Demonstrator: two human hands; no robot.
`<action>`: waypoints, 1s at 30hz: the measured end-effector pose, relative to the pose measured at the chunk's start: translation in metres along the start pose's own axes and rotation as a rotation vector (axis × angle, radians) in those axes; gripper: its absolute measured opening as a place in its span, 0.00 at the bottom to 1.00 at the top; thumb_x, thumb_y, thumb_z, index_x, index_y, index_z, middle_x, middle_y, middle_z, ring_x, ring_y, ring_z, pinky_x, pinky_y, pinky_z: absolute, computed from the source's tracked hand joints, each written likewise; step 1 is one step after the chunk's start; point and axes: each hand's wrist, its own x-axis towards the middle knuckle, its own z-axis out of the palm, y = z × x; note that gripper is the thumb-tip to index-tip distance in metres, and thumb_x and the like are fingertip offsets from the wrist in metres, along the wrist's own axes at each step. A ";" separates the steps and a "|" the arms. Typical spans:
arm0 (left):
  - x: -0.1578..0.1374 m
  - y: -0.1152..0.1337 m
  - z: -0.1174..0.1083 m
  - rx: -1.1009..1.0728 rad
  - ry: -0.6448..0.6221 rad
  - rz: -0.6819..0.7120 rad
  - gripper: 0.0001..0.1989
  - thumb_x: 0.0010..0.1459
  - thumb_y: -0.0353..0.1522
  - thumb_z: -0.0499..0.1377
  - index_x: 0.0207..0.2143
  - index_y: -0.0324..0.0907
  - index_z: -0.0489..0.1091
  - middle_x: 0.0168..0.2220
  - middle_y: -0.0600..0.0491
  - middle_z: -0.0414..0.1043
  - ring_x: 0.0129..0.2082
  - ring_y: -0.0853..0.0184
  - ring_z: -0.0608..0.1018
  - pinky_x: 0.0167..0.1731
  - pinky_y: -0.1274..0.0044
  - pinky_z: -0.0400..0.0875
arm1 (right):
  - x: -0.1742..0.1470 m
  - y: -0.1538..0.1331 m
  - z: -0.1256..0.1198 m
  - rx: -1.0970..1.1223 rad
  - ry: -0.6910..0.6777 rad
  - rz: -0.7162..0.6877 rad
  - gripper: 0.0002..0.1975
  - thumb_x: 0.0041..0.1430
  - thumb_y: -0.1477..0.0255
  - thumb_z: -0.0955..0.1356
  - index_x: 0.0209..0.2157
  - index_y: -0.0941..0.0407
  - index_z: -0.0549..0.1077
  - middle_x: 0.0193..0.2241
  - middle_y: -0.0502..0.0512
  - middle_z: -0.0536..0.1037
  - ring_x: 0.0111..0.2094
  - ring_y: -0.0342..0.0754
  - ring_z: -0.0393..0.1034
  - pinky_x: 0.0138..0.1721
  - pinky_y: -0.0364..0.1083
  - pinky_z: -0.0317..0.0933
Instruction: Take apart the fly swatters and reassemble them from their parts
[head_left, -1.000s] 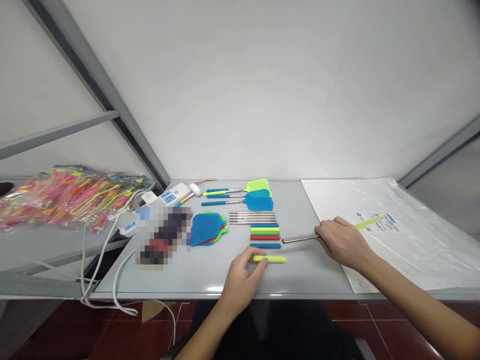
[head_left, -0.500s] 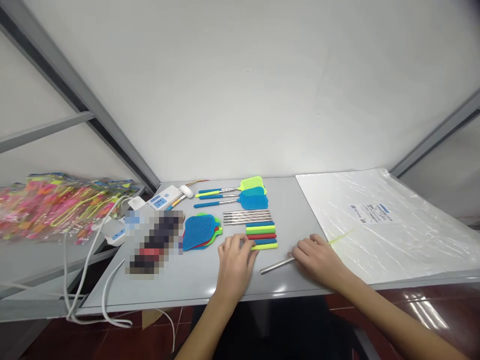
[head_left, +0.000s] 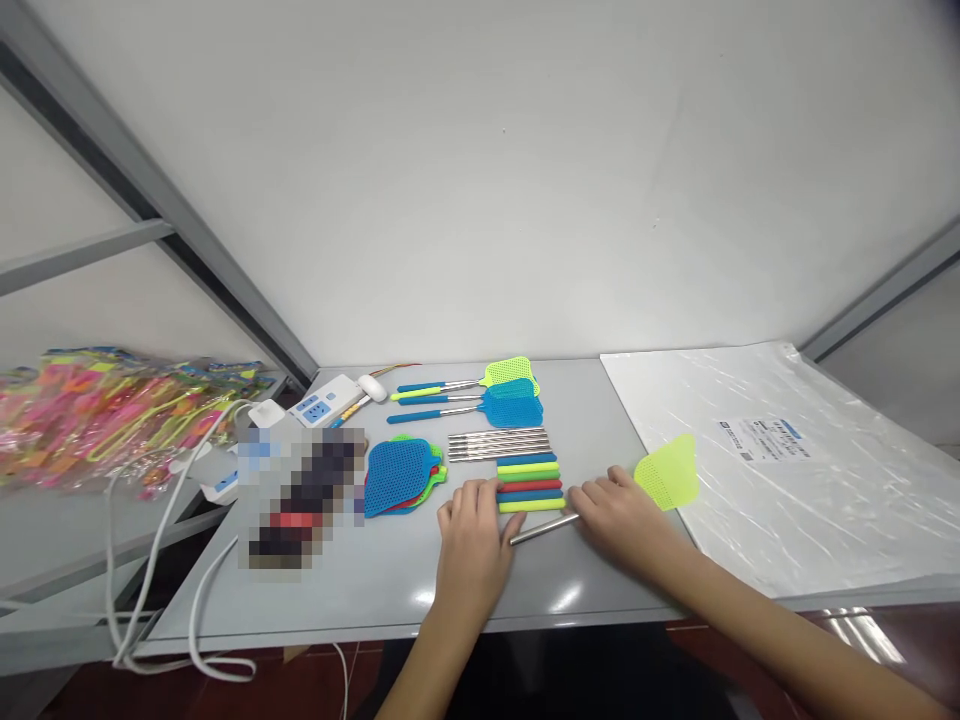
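My right hand (head_left: pixel 619 520) is closed around the metal rod (head_left: pixel 544 530) of a fly swatter. Its yellow-green mesh head (head_left: pixel 667 475) shows beyond my knuckles, over the edge of the white wrapped sheet. My left hand (head_left: pixel 474 540) rests by the left ends of a row of coloured handles (head_left: pixel 530 486), thumb spread from the fingers and close to the rod's bare end. Whether the thumb touches the rod I cannot tell. Behind the handles lie several metal rods (head_left: pixel 499 444). Left of them is a stack of loose swatter heads (head_left: pixel 401 478), blue on top.
Assembled fly swatters (head_left: pixel 512 405) lie at the back. A power strip (head_left: pixel 326 400) and a blurred-out object (head_left: pixel 304 500) are on the left. White cables (head_left: pixel 154 560) hang off the table's left side. Bagged colourful items (head_left: pixel 127 420) fill a side shelf. A wrapped white sheet (head_left: pixel 750 520) covers the right.
My right hand has moved slightly left, and the swatter head has turned from edge-on to show its flat face. My left thumb has come off the nearest yellow handle toward the rod's end.
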 end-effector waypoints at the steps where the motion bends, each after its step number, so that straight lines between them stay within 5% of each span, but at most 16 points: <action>1: 0.000 -0.001 0.001 -0.005 -0.010 -0.006 0.12 0.63 0.34 0.55 0.48 0.41 0.64 0.42 0.48 0.68 0.44 0.58 0.71 0.44 0.67 0.60 | 0.000 0.001 0.000 -0.004 -0.003 -0.005 0.08 0.55 0.84 0.62 0.28 0.57 0.68 0.21 0.52 0.71 0.23 0.47 0.61 0.35 0.49 0.44; 20: -0.011 -0.026 -0.002 -0.272 0.002 -0.041 0.10 0.65 0.32 0.51 0.48 0.45 0.63 0.38 0.53 0.69 0.40 0.62 0.72 0.46 0.67 0.60 | -0.016 0.007 -0.010 0.019 0.050 0.009 0.11 0.65 0.67 0.62 0.29 0.56 0.67 0.23 0.50 0.69 0.24 0.47 0.60 0.31 0.49 0.44; 25: -0.020 -0.002 -0.025 -0.209 0.064 0.096 0.08 0.66 0.32 0.49 0.45 0.44 0.65 0.42 0.50 0.72 0.43 0.60 0.72 0.47 0.65 0.59 | -0.013 -0.008 -0.020 -0.017 0.030 -0.014 0.11 0.64 0.67 0.64 0.28 0.55 0.66 0.22 0.50 0.68 0.23 0.48 0.60 0.31 0.50 0.47; 30: -0.027 0.033 -0.024 -0.023 -0.227 0.223 0.10 0.64 0.29 0.49 0.43 0.42 0.68 0.36 0.48 0.75 0.37 0.56 0.75 0.44 0.63 0.61 | 0.004 -0.026 -0.039 -0.041 0.077 -0.108 0.07 0.59 0.79 0.63 0.28 0.56 0.68 0.21 0.50 0.68 0.24 0.48 0.61 0.33 0.51 0.53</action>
